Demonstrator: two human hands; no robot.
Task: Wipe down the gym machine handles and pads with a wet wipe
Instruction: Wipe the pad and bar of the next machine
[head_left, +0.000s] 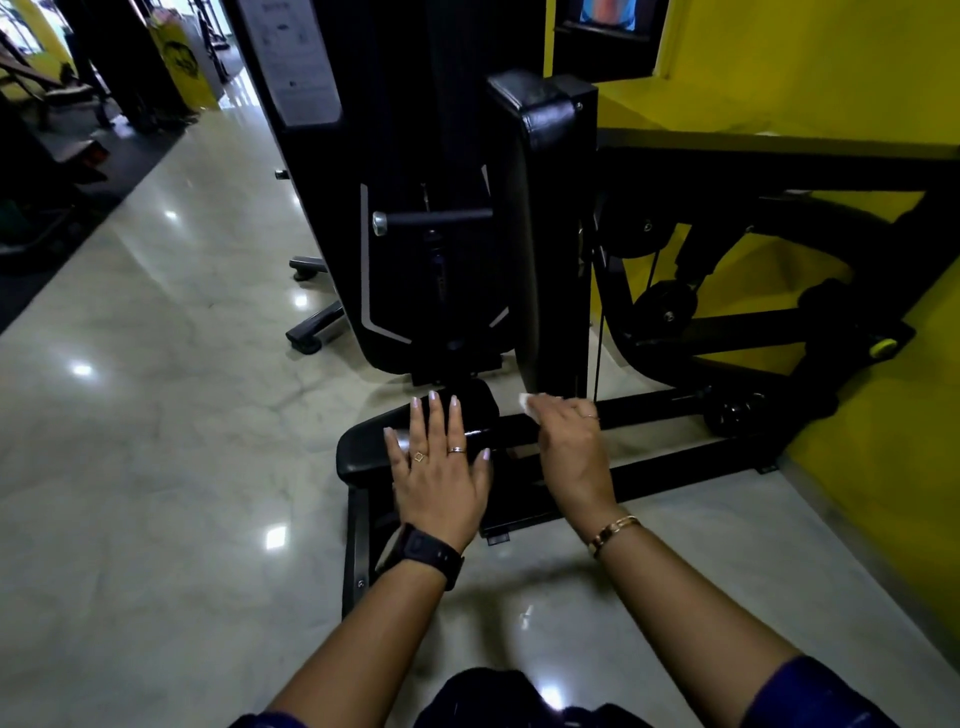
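- Currently, the left hand (441, 462) is lying flat, grip open, on the low pad (363, 447).
- The right hand (571, 441), grip closed, is pinching the wet wipe (525, 402) at the frame bar (649, 408).
- Risk: the barely held wipe may be slipping free mid-stroke.

A gym (yellow walls (857, 78)): padded cable weight machine (415, 130).

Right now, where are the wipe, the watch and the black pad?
wipe (525, 403): head view, white corner sticking out.
watch (421, 551): head view, dark face.
black pad (363, 448): head view, bare left side.
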